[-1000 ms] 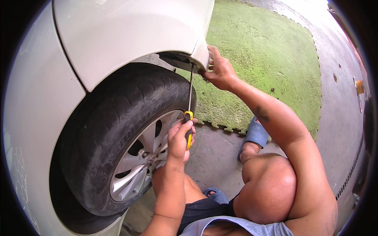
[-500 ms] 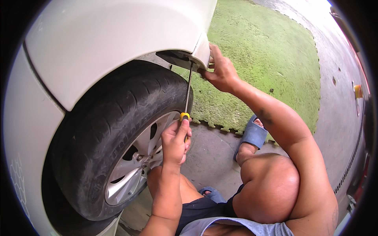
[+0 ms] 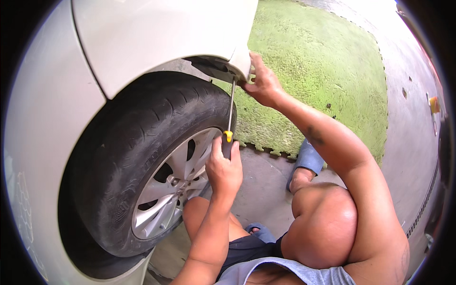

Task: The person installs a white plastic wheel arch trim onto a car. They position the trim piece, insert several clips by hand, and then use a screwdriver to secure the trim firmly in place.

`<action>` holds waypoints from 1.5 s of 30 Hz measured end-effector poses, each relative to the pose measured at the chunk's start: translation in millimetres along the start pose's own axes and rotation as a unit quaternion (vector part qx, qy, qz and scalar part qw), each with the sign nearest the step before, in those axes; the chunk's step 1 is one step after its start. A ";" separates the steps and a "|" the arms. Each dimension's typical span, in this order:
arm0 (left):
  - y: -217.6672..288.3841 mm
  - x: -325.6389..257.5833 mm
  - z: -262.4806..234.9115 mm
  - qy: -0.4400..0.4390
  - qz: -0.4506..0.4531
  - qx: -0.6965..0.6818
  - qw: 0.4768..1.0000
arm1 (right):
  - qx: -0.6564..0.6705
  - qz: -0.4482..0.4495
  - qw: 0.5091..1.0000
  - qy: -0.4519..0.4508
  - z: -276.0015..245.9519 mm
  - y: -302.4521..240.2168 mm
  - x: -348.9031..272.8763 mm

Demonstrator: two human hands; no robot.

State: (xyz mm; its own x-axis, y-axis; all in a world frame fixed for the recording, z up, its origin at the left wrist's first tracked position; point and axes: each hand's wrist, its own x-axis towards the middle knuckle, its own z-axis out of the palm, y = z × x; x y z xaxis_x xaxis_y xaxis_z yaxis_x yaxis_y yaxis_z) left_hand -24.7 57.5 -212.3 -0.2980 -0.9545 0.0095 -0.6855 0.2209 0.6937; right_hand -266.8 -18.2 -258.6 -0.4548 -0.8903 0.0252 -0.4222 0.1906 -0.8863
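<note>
My left hand [image 3: 224, 170] is closed round the black and yellow handle of a long screwdriver [image 3: 230, 111]. The shaft runs upward, and its tip meets the underside of the white bumper's edge [image 3: 241, 64], at the end of the wheel arch. What the tip sits in is too small to make out. Against the outer side of that bumper edge rests my right hand [image 3: 264, 81], fingers apart, thumb near the lower corner. Just left of the screwdriver stands the car's wheel, with a black tyre [image 3: 118, 156] and a silver rim [image 3: 161, 199].
White body panels [image 3: 156, 33] curve over the wheel on the left. A green foam mat [image 3: 323, 66] with notched edges lies on the grey concrete floor [image 3: 259, 178]. My bent knee [image 3: 325, 223] and blue slippers [image 3: 308, 159] are below. A small orange-yellow object [image 3: 434, 104] lies far right.
My left hand has turned and shifted its grip on the handle, the thumb and fingers now spread along its sides. The view has shifted slightly. My right hand stays at the bumper edge.
</note>
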 end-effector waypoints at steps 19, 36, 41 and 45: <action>-91.2 -103.2 -27.7 -0.239 -0.278 -0.385 0.847 | -0.102 -0.128 0.967 0.196 -23.5 -81.9 -33.0; -117.2 -102.9 -21.6 -0.278 -0.193 -0.325 0.883 | -0.213 0.057 0.957 -0.188 -65.3 -9.5 -166.5; -141.1 -106.2 9.3 -0.272 -0.099 -0.259 0.921 | -0.033 0.407 0.870 -0.276 -123.2 49.6 -284.7; -121.0 -112.1 2.2 -0.308 -0.137 -0.203 0.919 | -0.072 0.493 0.832 -0.245 -158.9 88.2 -370.7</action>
State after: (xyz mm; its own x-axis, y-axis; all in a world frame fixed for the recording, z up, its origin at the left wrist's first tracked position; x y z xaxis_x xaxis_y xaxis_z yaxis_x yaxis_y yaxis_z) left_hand 90.2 138.2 -298.8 -0.5567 -0.6418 -0.5274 -0.5227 -0.2227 0.8229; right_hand -260.0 394.4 -272.6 -0.2767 -0.3266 -0.9038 -0.1391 0.9442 -0.2987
